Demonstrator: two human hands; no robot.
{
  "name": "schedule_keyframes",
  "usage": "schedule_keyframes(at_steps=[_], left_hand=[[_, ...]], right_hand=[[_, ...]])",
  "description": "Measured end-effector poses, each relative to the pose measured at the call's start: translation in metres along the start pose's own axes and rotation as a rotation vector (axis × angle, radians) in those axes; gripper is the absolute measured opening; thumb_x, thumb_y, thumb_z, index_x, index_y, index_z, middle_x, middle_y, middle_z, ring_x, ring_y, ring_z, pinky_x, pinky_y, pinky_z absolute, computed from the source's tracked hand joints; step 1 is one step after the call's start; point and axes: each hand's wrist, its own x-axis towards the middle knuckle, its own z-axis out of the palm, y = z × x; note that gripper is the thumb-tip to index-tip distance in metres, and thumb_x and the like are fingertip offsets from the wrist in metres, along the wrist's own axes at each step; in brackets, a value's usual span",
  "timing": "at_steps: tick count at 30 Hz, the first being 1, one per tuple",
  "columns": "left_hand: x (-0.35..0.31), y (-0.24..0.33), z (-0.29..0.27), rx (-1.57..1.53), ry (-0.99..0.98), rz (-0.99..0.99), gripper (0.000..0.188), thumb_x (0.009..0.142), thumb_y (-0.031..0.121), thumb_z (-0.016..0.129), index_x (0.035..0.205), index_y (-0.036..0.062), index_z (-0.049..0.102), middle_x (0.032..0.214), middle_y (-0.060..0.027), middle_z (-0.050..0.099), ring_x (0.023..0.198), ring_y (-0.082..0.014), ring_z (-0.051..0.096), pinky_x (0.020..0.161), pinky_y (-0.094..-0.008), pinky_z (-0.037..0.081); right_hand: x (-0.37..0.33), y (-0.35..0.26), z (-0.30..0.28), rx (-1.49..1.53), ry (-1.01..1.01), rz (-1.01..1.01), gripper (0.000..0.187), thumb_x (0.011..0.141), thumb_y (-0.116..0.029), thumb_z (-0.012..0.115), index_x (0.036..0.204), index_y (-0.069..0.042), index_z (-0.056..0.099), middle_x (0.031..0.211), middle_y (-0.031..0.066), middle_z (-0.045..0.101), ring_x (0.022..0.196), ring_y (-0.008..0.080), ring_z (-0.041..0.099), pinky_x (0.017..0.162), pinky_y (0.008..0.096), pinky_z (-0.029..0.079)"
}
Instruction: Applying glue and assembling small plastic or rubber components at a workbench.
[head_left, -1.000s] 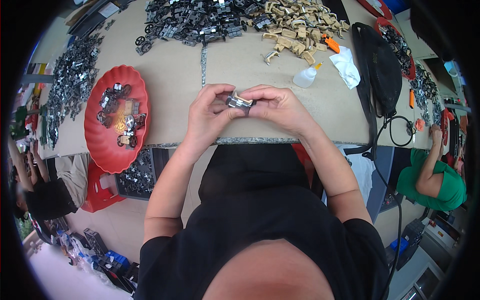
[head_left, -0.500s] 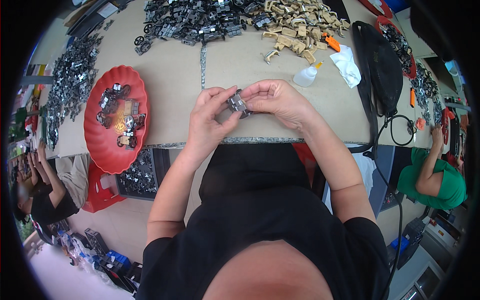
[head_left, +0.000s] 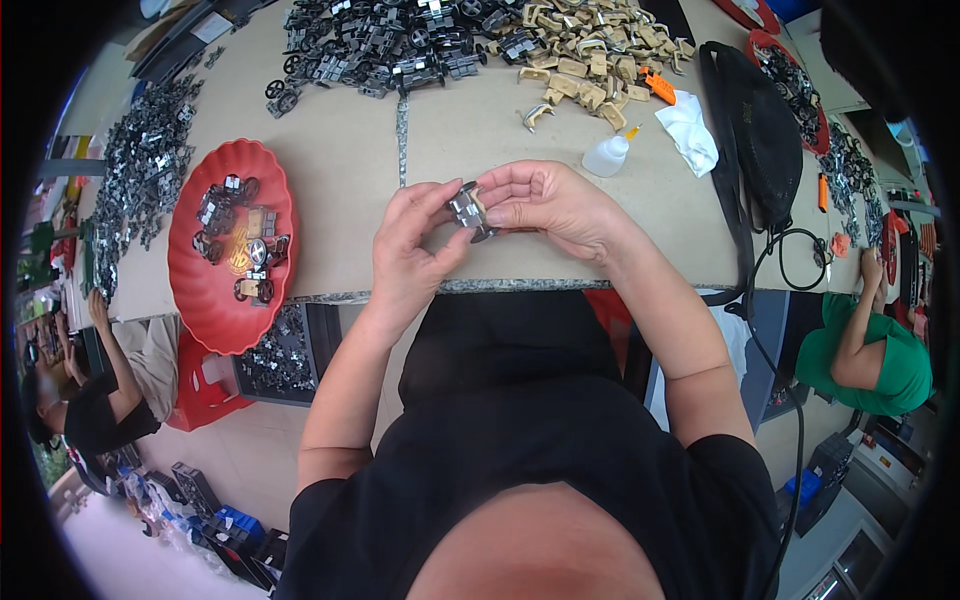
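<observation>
Between my two hands, just above the table's near edge, is a small toy car chassis [head_left: 466,208] in grey and silver with dark wheels and a bit of beige on it. The fingertips and thumb of my left hand [head_left: 412,240] grip its left side. My right hand [head_left: 555,208] pinches its right side, thumb toward me and fingers behind. Fingers cover part of the chassis. To the left, a red scalloped tray [head_left: 215,320] holds several wheeled chassis [head_left: 214,205], some with beige parts on them.
At the back lie a heap of dark wheeled chassis [head_left: 400,45] and a pile of beige parts [head_left: 590,60]. A white dropper bottle [head_left: 606,157], white cloth [head_left: 688,132], orange tool [head_left: 659,86] and black bag [head_left: 762,140] are on the right. People sit on both sides.
Both hands have shifted slightly left with the chassis, which is turned a little and shows more of its top. My grip stays on both sides.
</observation>
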Motion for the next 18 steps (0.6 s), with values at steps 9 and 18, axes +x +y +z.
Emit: schedule_keyframes(at_steps=[9, 18], left_hand=[[0.0004, 0.0015, -0.0004, -0.114, -0.054, -0.033, 0.036, 0.078, -0.011, 0.057, 0.113, -0.0033, 0.052, 0.111, -0.0085, 0.043, 0.100, -0.0178, 0.053, 0.088, -0.0301, 0.048], [0.0029, 0.0022, 0.0002, -0.166, -0.043, -0.068, 0.032, 0.079, -0.010, 0.056, 0.110, -0.0031, 0.053, 0.111, -0.0086, 0.044, 0.099, -0.0176, 0.055, 0.086, -0.0286, 0.049]], right_hand=[[-0.0005, 0.0065, 0.0015, 0.079, 0.061, -0.023, 0.032, 0.075, 0.002, 0.065, 0.104, 0.004, 0.052, 0.092, 0.0109, 0.061, 0.083, 0.0152, 0.061, 0.074, 0.0260, 0.052], [-0.0005, 0.0064, 0.0081, 0.094, 0.165, -0.046, 0.030, 0.073, 0.002, 0.067, 0.100, 0.006, 0.054, 0.088, 0.0130, 0.063, 0.078, 0.0171, 0.063, 0.068, 0.0286, 0.054]])
